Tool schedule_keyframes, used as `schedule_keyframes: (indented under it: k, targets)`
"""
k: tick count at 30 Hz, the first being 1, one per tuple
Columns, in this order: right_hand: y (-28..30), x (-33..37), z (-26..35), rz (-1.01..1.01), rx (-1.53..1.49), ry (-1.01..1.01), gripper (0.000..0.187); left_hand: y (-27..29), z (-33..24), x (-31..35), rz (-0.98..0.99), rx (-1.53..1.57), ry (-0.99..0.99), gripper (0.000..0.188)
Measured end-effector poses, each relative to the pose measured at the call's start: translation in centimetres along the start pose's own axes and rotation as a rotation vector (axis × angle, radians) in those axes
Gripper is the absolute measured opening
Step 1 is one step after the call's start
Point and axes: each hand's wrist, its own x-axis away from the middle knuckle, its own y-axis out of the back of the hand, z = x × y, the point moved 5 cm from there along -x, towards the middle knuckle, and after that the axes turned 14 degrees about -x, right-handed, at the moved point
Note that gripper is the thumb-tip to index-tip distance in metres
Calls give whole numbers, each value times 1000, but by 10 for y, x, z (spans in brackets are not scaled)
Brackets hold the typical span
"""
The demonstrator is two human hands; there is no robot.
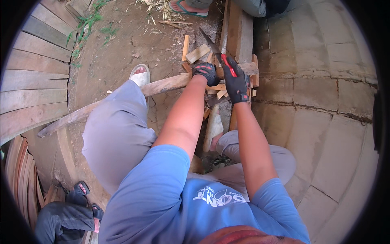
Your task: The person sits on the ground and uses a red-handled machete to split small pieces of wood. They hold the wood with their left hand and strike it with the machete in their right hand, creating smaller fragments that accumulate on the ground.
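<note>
A long wooden pole (166, 84) lies slantwise across the ground, its right end resting over stacked wood. My left hand (206, 72), in a black and red glove, is closed around the pole near that end. In my right hand (236, 83), also gloved, I grip a hand saw (211, 42) by its red and black handle. The dark blade points up and to the left, away from me. Where its teeth meet the wood, if they do, I cannot make out. Short wood offcuts (198, 53) lie just beyond my left hand.
A block wall (313, 93) rises close on my right, with long timber beams (239, 32) along its foot. Planks (38, 81) stand at the left. One person's sandalled foot (189, 9) is at the far side; another person's dark-trousered leg (65, 219) is at lower left.
</note>
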Motion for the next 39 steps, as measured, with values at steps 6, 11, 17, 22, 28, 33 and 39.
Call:
schedule_keyframes:
  k: [6, 11, 17, 22, 28, 33, 39]
  targets:
    - [0, -7, 9, 13, -80, -14, 45, -7, 3, -2, -28, 49, 13, 55]
    - [36, 36, 33, 63, -68, -52, 44, -6, 0, -7, 4, -12, -1, 55]
    - [117, 142, 102, 92, 162, -91, 43, 0, 2, -1, 24, 3, 4, 56]
    - [157, 202, 118, -12, 34, -356, 44, 1, 1, 1, -22, 8, -17, 61]
    - [164, 194, 125, -132, -54, -383, 42, 4, -1, 3, -20, -12, -34, 62]
    - [163, 195, 124, -130, -78, -387, 43, -5, 4, -5, -26, -5, -12, 62]
    - [162, 197, 124, -145, -55, -381, 44, 5, -1, 3, 22, -2, -30, 66]
